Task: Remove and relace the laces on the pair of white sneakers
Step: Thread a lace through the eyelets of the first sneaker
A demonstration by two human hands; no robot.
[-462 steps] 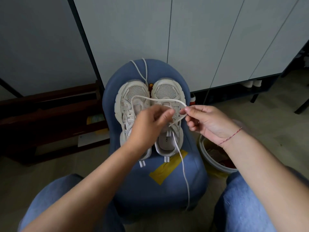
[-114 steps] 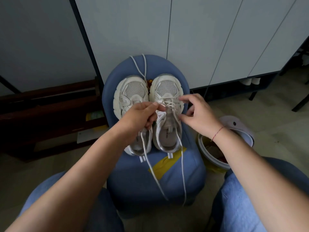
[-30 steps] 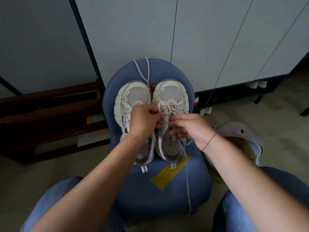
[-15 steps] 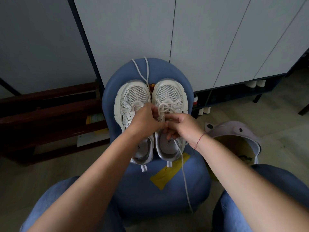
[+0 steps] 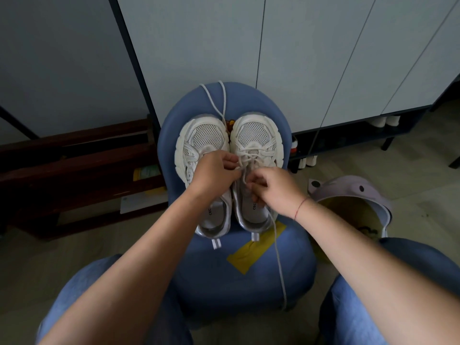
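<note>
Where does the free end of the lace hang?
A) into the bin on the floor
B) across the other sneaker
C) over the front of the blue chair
C: the lace runs from the right hand down the blue chair seat and past its front edge.

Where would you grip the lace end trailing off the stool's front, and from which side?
Pinch the trailing lace from above, on the stretch lying across the blue stool just past the heel of the right sneaker. There it lies straight and bare, its tip dangles over the front edge, and the right hand is nearest.
</note>
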